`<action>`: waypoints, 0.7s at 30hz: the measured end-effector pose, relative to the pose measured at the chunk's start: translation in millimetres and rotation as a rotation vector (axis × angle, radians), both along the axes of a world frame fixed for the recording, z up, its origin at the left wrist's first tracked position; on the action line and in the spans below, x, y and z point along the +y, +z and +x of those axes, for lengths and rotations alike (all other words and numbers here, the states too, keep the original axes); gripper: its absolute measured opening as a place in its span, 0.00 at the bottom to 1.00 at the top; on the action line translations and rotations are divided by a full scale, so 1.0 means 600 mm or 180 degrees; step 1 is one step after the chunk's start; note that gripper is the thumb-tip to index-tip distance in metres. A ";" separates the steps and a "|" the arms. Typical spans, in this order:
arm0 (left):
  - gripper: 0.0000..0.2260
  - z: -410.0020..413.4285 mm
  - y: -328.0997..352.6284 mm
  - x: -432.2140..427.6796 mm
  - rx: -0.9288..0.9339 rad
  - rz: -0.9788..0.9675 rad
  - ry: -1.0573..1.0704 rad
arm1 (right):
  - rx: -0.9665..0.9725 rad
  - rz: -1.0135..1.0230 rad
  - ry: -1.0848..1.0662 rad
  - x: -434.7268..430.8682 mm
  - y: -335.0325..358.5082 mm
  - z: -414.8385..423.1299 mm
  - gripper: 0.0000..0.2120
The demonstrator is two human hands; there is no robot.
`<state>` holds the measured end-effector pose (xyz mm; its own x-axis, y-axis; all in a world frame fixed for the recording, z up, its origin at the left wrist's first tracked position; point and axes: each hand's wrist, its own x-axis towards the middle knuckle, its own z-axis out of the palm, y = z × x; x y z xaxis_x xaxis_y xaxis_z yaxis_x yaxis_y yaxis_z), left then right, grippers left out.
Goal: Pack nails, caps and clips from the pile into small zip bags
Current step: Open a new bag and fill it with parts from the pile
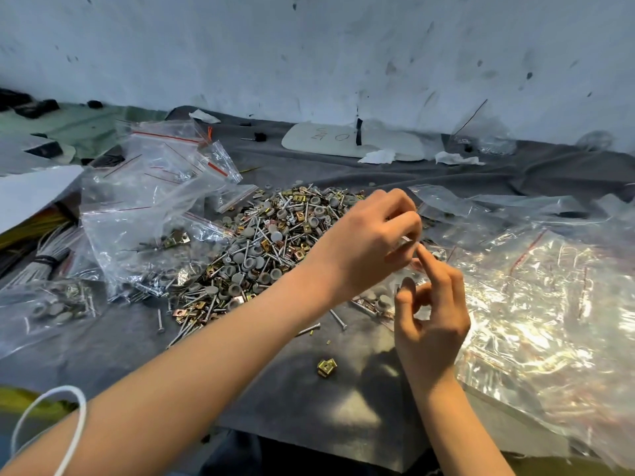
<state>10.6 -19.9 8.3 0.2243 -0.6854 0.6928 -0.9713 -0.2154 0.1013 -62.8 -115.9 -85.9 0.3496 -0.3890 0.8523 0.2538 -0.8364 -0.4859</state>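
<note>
A dark grey cloth (261, 365) carries the pile (261, 249) of nails, grey caps and brass clips. Glossy zip bags (536, 304) are heaped to its right. Over the pile's right edge, the left hand (371, 242) pinches a small clear zip bag (406, 240) in curled fingers; the right hand (433, 324) touches it with its index fingertip, though I cannot tell if it grips.

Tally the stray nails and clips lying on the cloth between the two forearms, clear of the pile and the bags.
Nails: 2
Brass clips: 1
Total: 3
</note>
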 end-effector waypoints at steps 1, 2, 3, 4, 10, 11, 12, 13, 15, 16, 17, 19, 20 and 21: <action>0.06 0.003 -0.001 0.005 0.0045 0.0043 0.0069 | -0.0024 0.0013 -0.0020 -0.001 0.000 0.000 0.15; 0.07 0.008 -0.002 0.012 0.0145 0.0159 0.0145 | -0.0041 0.0028 -0.0043 -0.001 0.000 0.001 0.14; 0.09 0.013 -0.003 0.021 0.0278 0.0332 0.0200 | -0.0065 0.0030 -0.0075 -0.002 0.000 0.001 0.13; 0.10 0.019 -0.004 0.031 0.0438 0.0506 0.0226 | -0.0093 0.0016 -0.0105 -0.002 0.000 0.001 0.12; 0.06 0.034 0.001 0.075 0.1024 0.0719 0.0045 | -0.0140 -0.0234 -0.0177 -0.003 0.004 0.001 0.08; 0.06 0.036 0.002 0.081 0.1037 0.0743 0.0016 | -0.0110 -0.0295 -0.0135 -0.004 0.005 0.000 0.07; 0.06 0.038 0.002 0.087 0.1053 0.0759 -0.0020 | -0.0072 -0.0355 -0.0076 -0.006 0.005 -0.002 0.07; 0.06 0.040 0.003 0.093 0.1067 0.0757 -0.0060 | -0.0029 -0.0420 -0.0001 -0.008 0.007 -0.005 0.07; 0.06 0.044 0.004 0.103 0.1046 0.0757 -0.0111 | 0.0097 -0.0570 0.0156 -0.017 0.019 -0.015 0.06; 0.07 0.045 0.004 0.106 0.1006 0.0748 -0.0114 | 0.0175 -0.0666 0.0217 -0.022 0.028 -0.020 0.05; 0.07 0.045 0.003 0.108 0.0963 0.0720 -0.0100 | 0.0257 -0.0767 0.0264 -0.028 0.039 -0.025 0.05; 0.06 0.041 0.005 0.107 0.0910 0.0592 -0.0083 | 0.0490 -0.0834 0.0399 -0.041 0.064 -0.032 0.09; 0.06 0.039 0.007 0.105 0.0908 0.0508 -0.0078 | 0.0649 -0.0694 0.0536 -0.047 0.077 -0.035 0.12; 0.06 0.038 0.011 0.103 0.0946 0.0424 -0.0063 | 0.0828 -0.0463 0.0703 -0.052 0.092 -0.037 0.16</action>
<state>33.1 41.9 14.8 0.3890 -0.7719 0.5028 -0.9075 -0.2272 0.3532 -84.8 -146.8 -30.6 0.6238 -0.1613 0.7647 0.3195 -0.8403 -0.4379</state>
